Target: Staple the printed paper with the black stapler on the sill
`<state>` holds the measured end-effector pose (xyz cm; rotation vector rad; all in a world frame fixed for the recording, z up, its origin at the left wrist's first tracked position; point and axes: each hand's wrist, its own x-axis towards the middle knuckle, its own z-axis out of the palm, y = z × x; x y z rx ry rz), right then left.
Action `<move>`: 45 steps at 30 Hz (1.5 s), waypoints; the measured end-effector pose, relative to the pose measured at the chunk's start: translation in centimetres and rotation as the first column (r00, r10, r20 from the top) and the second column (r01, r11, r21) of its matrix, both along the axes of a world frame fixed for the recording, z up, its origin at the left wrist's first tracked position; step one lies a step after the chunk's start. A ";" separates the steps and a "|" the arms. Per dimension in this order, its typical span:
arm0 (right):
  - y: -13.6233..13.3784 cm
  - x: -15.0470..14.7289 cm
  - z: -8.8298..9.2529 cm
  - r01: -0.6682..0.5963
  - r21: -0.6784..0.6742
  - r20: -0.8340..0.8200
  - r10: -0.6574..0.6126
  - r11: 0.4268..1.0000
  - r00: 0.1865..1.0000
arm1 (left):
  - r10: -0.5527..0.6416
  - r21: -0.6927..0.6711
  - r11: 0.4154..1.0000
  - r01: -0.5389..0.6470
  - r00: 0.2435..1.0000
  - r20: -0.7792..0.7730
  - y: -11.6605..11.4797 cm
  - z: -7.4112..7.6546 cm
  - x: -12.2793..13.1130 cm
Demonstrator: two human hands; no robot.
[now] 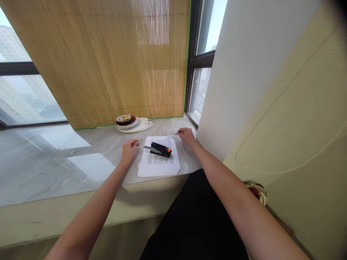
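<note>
A black stapler [162, 150] with an orange patch lies across a stack of printed sheets [158, 169], a thin metal part sticking out at its left end. My left hand [129, 150] is just left of the paper near that metal part, its fingers curled in; whether anything is between them is hidden. Beyond the paper's upper right corner, my right hand [187, 135] is closed in a pinch. From its fingertips pokes a small greyish piece [176, 133], too small to name.
Stacked plates [130, 124] sit at the back of the grey stone sill [108, 144], against a bamboo blind [121, 65]. A white wall [230, 83] and window frame stand close on the right. A beaded blind cord [287, 172] hangs on the wall. Sunlight patches fall left.
</note>
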<state>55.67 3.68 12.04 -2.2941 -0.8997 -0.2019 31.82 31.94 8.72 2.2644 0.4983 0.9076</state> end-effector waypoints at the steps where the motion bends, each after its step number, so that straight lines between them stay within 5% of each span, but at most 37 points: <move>1: 0.2 -0.7 0.6 -0.034 0.030 0.014 0.034 0.999 0.999 | -0.025 -0.009 1.000 0.025 0.999 0.023 -0.4 0.0 -0.1; 4: 1.6 -3.3 2.5 -0.262 0.075 -0.015 0.264 0.962 0.964 | -0.103 0.094 0.991 0.098 0.993 0.052 -1.2 0.1 0.0; 7: 2.9 -5.7 3.6 -0.511 0.007 -0.124 0.508 0.859 0.852 | -0.167 0.209 0.965 0.160 0.986 0.016 -1.6 0.2 0.6; 11: 4.0 -7.3 3.2 -0.624 -0.200 -0.199 0.592 0.756 0.781 | -0.305 0.287 0.904 0.316 0.949 -0.084 -2.0 0.1 1.1; 13: 4.4 -7.6 2.7 -0.648 -0.258 -0.184 0.621 0.717 0.762 | -0.297 0.317 0.900 0.300 0.953 -0.060 -2.1 0.2 1.0; 17: 4.7 -7.9 2.2 -0.655 -0.282 -0.128 0.649 0.701 0.750 | -0.271 0.332 0.909 0.251 0.962 0.016 -2.5 0.7 0.2; 23: 4.4 -8.9 2.7 -0.579 -0.345 -0.058 0.599 0.739 0.799 | -0.524 0.279 0.782 0.557 0.830 -0.190 -2.9 1.2 -1.4; 30: 4.2 -8.7 3.3 -0.448 -0.405 -0.026 0.479 0.797 0.877 | -0.614 0.184 0.738 0.649 0.760 -0.215 -2.0 1.0 -1.4; 41: 3.9 -8.3 3.2 -0.414 -0.469 0.010 0.473 0.780 0.881 | -0.529 0.304 0.767 0.566 0.825 -0.200 -2.0 0.9 -0.9; 45: 3.8 -8.4 3.3 -0.420 -0.453 -0.006 0.468 0.786 0.884 | -0.474 0.236 0.838 0.492 0.871 -0.129 -2.4 1.3 -0.9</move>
